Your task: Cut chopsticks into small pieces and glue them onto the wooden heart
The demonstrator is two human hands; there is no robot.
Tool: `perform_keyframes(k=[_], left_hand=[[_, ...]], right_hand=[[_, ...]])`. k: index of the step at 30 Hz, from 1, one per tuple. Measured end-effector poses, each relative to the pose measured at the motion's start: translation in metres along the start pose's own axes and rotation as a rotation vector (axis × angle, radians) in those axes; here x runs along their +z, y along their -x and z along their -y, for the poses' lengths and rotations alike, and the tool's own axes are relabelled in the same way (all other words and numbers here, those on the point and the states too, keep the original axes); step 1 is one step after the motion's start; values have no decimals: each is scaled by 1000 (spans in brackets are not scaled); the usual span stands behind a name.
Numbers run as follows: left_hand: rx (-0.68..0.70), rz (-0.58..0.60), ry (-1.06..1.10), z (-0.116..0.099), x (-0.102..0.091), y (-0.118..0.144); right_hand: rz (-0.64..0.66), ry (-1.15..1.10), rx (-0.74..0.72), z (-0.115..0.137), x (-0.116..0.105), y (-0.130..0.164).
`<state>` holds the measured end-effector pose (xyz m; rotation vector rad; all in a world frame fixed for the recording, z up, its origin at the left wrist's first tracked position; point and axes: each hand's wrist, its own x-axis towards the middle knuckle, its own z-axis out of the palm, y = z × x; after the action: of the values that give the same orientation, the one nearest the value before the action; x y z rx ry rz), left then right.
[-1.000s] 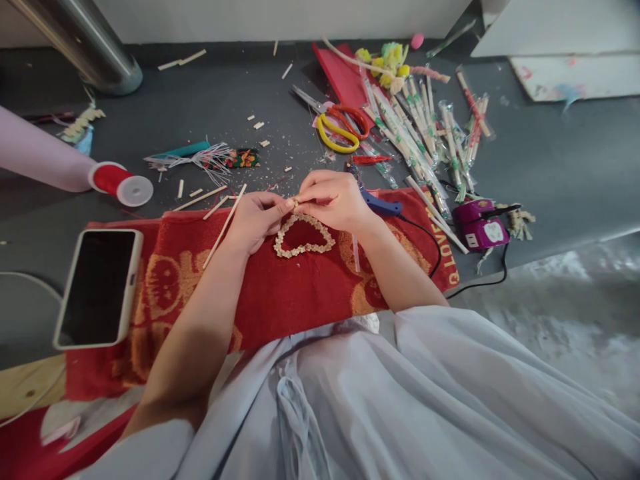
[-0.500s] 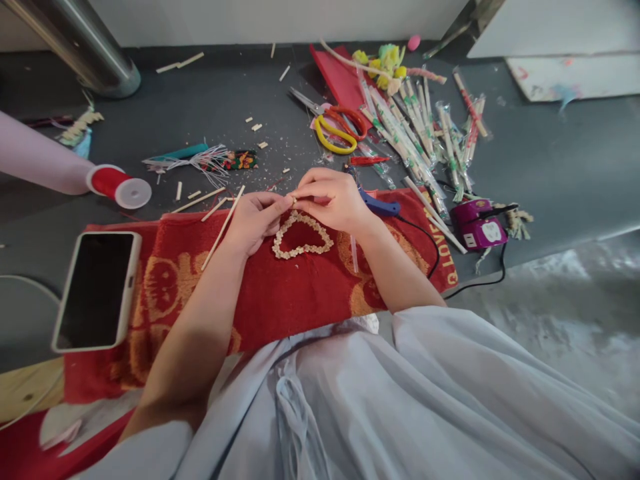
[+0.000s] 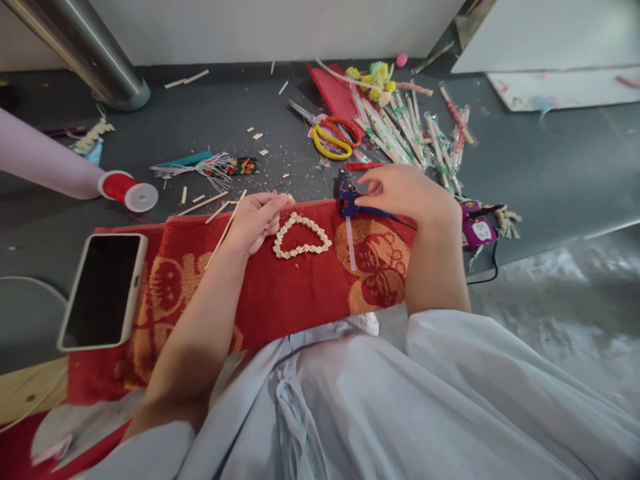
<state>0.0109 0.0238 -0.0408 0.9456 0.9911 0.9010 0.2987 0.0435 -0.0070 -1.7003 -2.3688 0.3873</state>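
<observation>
Hands: two, the left hand and the right hand
Hearts: one heart of small pale pieces
Glue guns: one blue glue gun
Towels: one red towel
Phones: one phone
Scissors: two pairs, yellow scissors and red scissors
Spools: one red spool
Purple devices: one purple device
Long bare sticks by the left hand: three sticks
Wrapped chopsticks: one heap of chopsticks, too tangled to count
Metal pipes: one pipe
Red sheets: one red sheet
</observation>
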Motion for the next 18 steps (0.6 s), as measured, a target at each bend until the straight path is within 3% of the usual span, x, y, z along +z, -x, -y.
perform_keyframes(k=[4, 8, 14, 18], left_hand=[[23, 17, 36, 1, -1, 0], [26, 30, 64, 1, -1, 0], [20, 29, 67, 2, -3, -1], [34, 41, 76, 4, -4, -2]], right_hand=[[146, 277, 66, 7, -3, 13], [263, 349, 105, 23, -3, 17], [236, 279, -7, 8, 0, 13], [130, 174, -79, -14, -1, 12]])
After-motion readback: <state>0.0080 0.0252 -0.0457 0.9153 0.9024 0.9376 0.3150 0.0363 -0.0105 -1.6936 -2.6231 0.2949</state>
